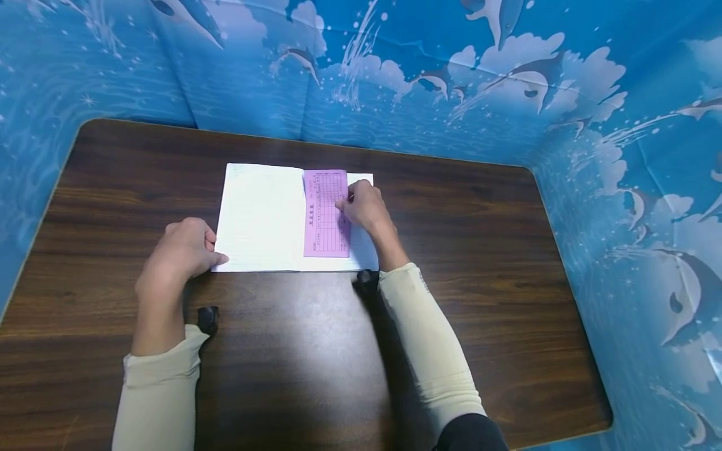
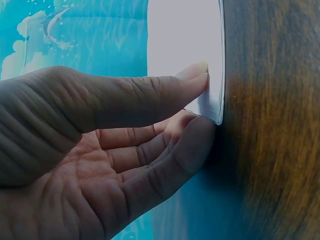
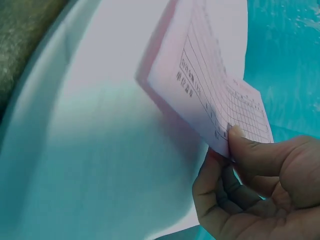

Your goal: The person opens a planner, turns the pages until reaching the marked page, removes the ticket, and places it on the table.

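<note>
An open notebook (image 1: 261, 216) with white ruled pages lies flat near the middle of the table. Over its right page is a pink-purple printed form slip (image 1: 324, 219) with a grid and small characters. My right hand (image 1: 366, 207) pinches the slip's right edge between thumb and fingers; in the right wrist view the slip (image 3: 187, 85) tilts up from the page. At the lower left corner of the notebook is my left hand (image 1: 179, 254). Its thumb (image 2: 165, 95) presses on top of the page while the fingers curl at the edge below, pinching that corner.
The dark wood-grain table (image 1: 479, 282) has rounded corners. Behind it and along its right side hangs a blue curtain (image 1: 395, 81) printed with dolphins. Black devices (image 1: 207, 319) are worn at both wrists, above pale sleeves (image 1: 160, 388).
</note>
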Available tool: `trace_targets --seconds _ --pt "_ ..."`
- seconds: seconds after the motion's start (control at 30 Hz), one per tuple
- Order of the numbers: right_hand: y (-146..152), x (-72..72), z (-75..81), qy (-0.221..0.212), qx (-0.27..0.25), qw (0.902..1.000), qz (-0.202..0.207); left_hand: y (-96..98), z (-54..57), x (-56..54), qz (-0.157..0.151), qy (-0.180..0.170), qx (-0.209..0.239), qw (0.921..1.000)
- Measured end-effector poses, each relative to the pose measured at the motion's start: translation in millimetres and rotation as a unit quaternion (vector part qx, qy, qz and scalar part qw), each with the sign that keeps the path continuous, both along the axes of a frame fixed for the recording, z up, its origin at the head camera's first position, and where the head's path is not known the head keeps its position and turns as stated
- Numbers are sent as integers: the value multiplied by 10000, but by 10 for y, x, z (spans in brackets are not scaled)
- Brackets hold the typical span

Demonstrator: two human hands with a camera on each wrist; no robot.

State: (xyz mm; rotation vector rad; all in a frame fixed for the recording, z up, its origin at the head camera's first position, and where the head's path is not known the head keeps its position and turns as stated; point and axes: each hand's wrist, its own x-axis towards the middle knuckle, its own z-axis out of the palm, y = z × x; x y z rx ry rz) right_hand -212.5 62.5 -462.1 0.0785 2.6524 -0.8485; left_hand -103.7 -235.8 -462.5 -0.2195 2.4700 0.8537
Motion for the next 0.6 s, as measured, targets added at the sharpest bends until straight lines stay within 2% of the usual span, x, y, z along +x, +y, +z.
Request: trace_targets --seconds 0.23,0.33,0.6 --pt "130 -8 180 -58 -166 9998 14 -12 -1 2 -32 13 7 10000" --pt "219 -15 271 -122 -248 9996 -101 -20 -6 3 -27 -8 21 10000" --pt "599 -51 455 -66 -202 9993 -294 -24 -22 4 -35 -19 86 10000"
